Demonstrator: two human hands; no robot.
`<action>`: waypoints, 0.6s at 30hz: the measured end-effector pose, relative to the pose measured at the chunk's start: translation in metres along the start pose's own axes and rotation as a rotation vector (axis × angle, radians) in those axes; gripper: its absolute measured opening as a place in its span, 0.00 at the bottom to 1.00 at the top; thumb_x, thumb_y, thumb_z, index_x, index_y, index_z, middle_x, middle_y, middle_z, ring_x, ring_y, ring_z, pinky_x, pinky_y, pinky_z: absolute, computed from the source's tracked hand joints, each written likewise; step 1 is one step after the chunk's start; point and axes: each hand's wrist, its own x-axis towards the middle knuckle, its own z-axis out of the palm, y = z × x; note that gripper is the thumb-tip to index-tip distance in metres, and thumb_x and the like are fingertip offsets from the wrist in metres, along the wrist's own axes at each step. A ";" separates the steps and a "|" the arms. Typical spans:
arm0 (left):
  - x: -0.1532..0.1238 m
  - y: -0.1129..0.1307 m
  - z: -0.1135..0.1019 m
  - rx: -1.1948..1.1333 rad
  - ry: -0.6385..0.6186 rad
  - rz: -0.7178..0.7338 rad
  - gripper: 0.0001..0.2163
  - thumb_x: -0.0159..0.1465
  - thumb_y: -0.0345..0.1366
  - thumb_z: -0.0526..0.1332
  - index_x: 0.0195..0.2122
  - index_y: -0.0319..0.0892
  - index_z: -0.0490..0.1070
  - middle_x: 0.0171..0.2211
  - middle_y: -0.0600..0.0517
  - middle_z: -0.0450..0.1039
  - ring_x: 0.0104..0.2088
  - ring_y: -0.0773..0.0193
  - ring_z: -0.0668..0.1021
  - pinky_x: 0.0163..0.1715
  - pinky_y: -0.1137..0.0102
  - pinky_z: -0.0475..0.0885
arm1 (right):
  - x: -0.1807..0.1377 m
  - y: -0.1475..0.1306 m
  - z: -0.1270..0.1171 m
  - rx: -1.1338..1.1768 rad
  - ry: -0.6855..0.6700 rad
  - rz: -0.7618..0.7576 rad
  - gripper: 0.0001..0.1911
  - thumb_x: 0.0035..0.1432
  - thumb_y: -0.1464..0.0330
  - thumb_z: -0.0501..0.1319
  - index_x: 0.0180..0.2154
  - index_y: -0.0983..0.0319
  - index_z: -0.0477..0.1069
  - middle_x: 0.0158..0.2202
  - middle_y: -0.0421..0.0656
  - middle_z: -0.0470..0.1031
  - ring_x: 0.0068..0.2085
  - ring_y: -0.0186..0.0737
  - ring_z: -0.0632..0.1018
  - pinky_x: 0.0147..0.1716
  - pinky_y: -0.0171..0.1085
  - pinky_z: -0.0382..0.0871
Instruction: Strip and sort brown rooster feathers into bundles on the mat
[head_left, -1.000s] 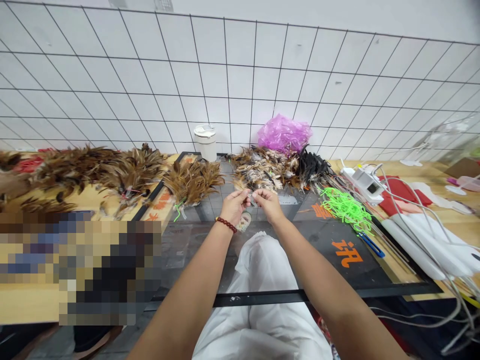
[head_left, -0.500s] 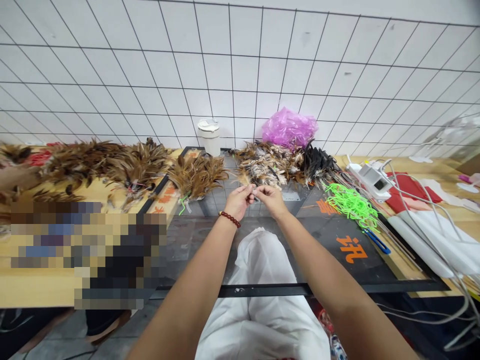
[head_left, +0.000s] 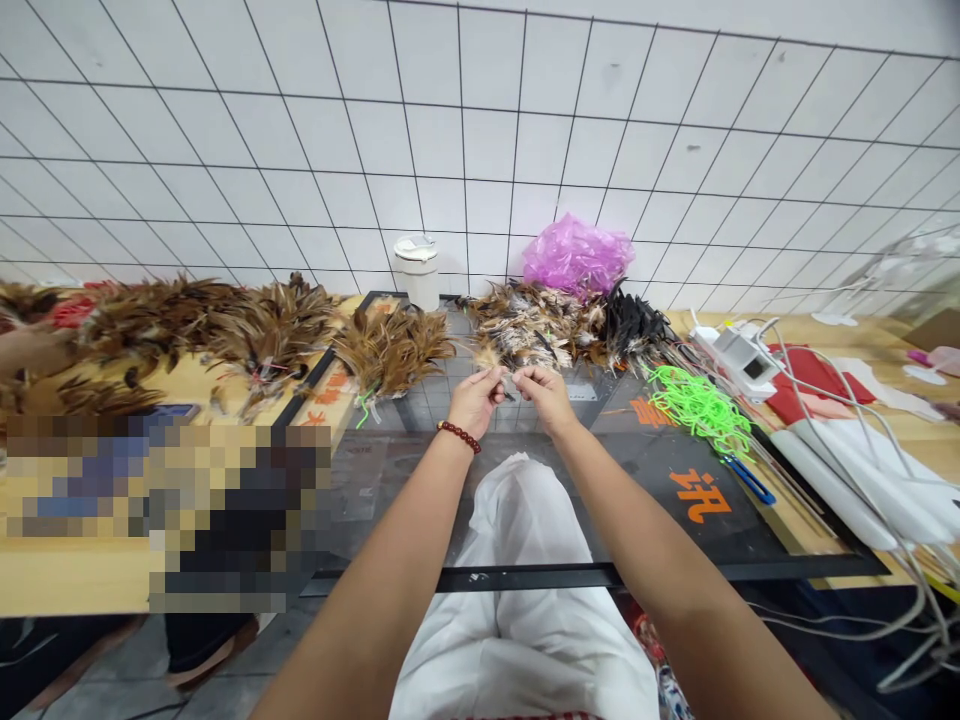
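My left hand [head_left: 475, 402], with a dark red bead bracelet on its wrist, is pinched closed on a small feather [head_left: 488, 357] whose pale brown tip sticks up past the fingers. Close beside it, my right hand [head_left: 543, 394] is also pinched closed; what its fingertips hold is too small to make out. Just beyond both hands lies a pile of mixed brown, white and dark feathers [head_left: 525, 325]. A bundle of brown feathers [head_left: 394, 350] rests to the left, with a bit of green string at its base.
A lidded white cup [head_left: 417, 272] and a pink plastic bag [head_left: 577, 255] stand at the back. Black feathers [head_left: 636, 325], green cord [head_left: 701, 410], a blue cutter [head_left: 748, 480] and a white device with cables [head_left: 746, 360] lie rightward. A co-worker's hand [head_left: 34, 348] is far left among more feathers.
My fingertips have moved slightly apart, the right hand shifting a little to the right. The feather tip still shows above my left hand.
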 end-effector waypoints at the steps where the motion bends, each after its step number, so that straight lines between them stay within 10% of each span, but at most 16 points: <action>1: 0.000 0.000 0.000 -0.012 0.006 0.005 0.11 0.45 0.33 0.71 0.29 0.33 0.75 0.20 0.54 0.66 0.21 0.75 0.67 0.20 0.78 0.61 | 0.001 0.000 -0.001 0.016 0.026 0.010 0.12 0.44 0.60 0.65 0.23 0.62 0.70 0.18 0.35 0.63 0.21 0.28 0.61 0.23 0.32 0.55; 18: 0.002 -0.002 0.001 -0.019 0.045 0.024 0.10 0.43 0.28 0.71 0.26 0.33 0.73 0.20 0.53 0.69 0.20 0.76 0.69 0.18 0.79 0.61 | -0.001 0.001 0.002 -0.053 -0.001 -0.013 0.14 0.42 0.57 0.67 0.24 0.62 0.74 0.22 0.39 0.71 0.25 0.32 0.66 0.28 0.34 0.61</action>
